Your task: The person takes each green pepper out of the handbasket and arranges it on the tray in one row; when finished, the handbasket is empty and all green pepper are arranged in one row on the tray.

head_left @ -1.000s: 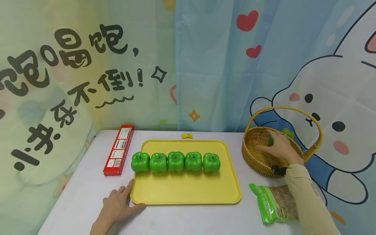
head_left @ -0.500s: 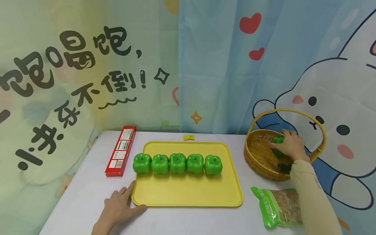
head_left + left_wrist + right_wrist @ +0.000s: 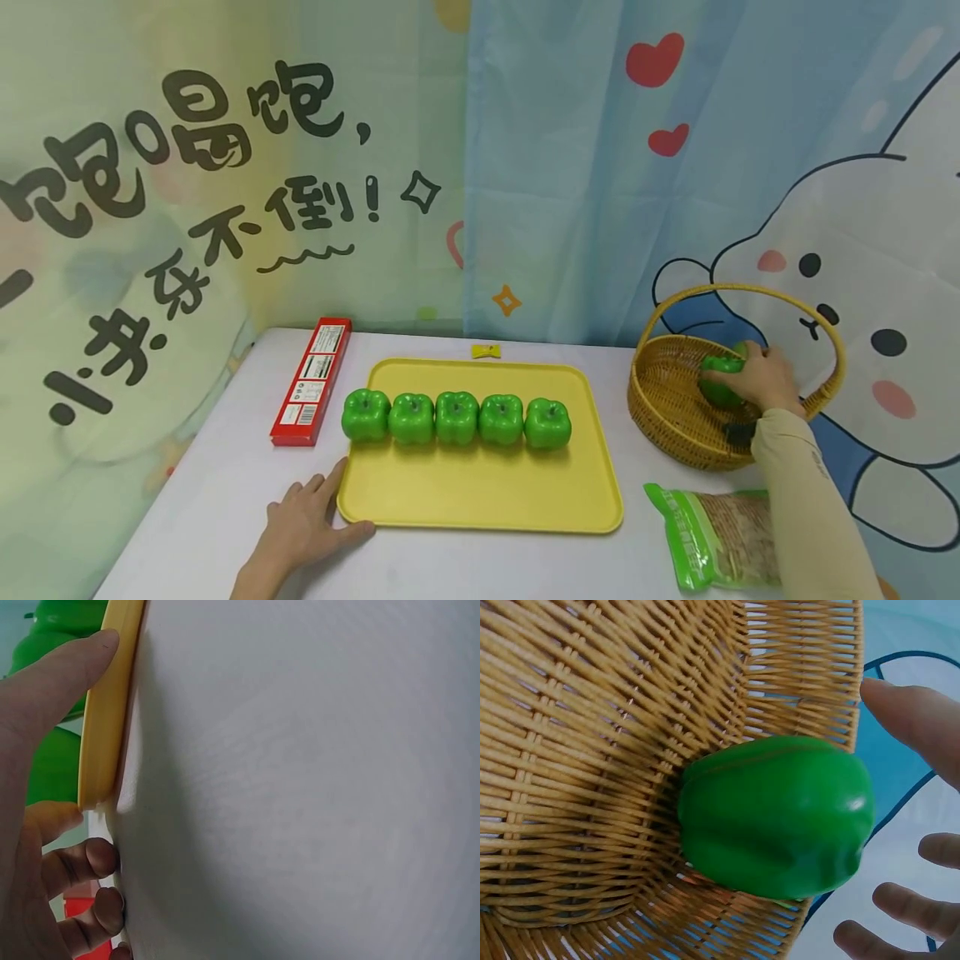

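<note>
Several green bell peppers [image 3: 457,417] stand in a row across the yellow tray [image 3: 480,493]. At the tray's front left corner rests my left hand [image 3: 302,518], its thumb along the front edge and its index finger at the left side. The left wrist view has the thumb [image 3: 71,675] on the tray rim [image 3: 105,742]. My right hand [image 3: 763,379] is in the wicker basket [image 3: 663,379], beside another green bell pepper [image 3: 718,387]. From the right wrist, this pepper [image 3: 776,817] leans on the basket's side wall, with thumb and fingers spread apart around it.
A green and clear bag with brown contents [image 3: 720,537] lies in front of the basket, partly under the right sleeve. Left of the tray is a long red box [image 3: 311,383]. A small yellow packet [image 3: 486,351] sits behind the tray. The basket's handle [image 3: 738,288] arches up.
My right hand has shifted rightward inside the basket, and more of the pepper there shows. My left hand keeps its place at the tray corner. The head view has turned slightly.
</note>
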### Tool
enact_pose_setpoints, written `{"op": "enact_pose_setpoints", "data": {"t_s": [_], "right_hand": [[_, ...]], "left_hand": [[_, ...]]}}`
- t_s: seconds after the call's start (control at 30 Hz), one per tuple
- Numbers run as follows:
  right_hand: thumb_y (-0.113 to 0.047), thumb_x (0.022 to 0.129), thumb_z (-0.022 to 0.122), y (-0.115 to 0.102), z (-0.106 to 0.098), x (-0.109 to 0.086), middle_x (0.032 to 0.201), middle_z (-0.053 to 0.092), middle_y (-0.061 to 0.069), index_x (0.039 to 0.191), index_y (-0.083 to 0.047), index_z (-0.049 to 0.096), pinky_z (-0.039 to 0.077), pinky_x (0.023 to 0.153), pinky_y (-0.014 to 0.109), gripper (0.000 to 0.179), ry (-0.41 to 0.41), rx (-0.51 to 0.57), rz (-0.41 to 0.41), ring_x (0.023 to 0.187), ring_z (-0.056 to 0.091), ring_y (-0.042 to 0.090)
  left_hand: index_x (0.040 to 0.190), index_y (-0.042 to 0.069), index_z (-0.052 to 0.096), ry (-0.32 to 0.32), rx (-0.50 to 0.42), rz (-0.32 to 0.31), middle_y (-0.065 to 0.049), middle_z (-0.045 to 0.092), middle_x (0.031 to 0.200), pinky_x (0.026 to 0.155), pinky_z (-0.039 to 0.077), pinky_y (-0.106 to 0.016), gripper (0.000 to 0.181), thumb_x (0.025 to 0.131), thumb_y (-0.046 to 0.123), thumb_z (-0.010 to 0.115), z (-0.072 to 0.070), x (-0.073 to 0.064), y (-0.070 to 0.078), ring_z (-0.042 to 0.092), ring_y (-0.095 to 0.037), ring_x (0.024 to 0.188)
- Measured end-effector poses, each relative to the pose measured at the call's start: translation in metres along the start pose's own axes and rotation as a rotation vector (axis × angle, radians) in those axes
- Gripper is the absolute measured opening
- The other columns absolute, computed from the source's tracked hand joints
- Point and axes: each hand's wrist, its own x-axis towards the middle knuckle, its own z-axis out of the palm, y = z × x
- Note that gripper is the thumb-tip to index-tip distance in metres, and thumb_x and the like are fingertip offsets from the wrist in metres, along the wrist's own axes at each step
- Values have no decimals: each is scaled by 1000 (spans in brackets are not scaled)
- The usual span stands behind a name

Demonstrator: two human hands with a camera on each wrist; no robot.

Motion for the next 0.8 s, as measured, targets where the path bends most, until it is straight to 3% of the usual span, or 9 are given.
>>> {"op": "enact_pose_setpoints", "data": {"t_s": [0.23,0.5,0.8], "right_hand": [[-63,87,65,5,3,1,132,23,48,155,9,11,44,73,60,113,-42,40,22,103,35,55],[-66,90,60,17,11,5,136,18,51,157,4,6,43,70,63,111,-64,61,23,108,32,62],[-60,93,59,17,19,13,147,15,45,155,2,24,41,76,71,95,-48,13,5,122,24,71]], "left_hand": [[153,15,42,-39,-10,-29,-14,64,127,84,47,-65,116,64,86,67,-1,2,1,58,-34,107],[153,16,42,-28,-8,-22,-14,64,127,85,46,-70,114,65,84,69,3,1,1,59,-38,111],[153,17,41,-28,-11,-30,-14,64,127,85,46,-68,115,65,84,68,-1,1,1,59,-36,109]]}}
